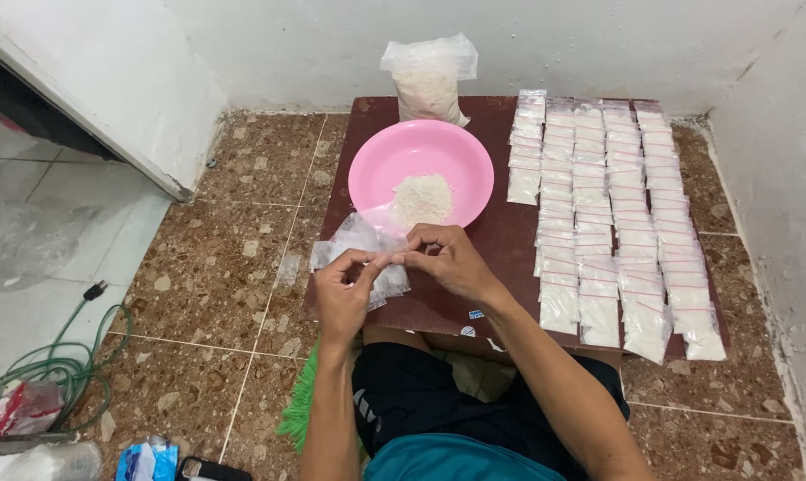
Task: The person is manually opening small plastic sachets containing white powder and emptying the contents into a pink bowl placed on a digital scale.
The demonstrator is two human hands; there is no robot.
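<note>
Small clear plastic zip bag (380,258) pinched between left hand (345,294) and right hand (447,260), just before pink plastic bowl (380,165).

On the low brown wooden table (510,232) we see a round pink plastic bowl (421,169) holding white powder (422,198); a large clear plastic bag of powder (429,80) stands behind it, rows of small filled zip bags (612,214) lie to its right, and what are probably empty small clear bags (358,249) lie before it.
</note>
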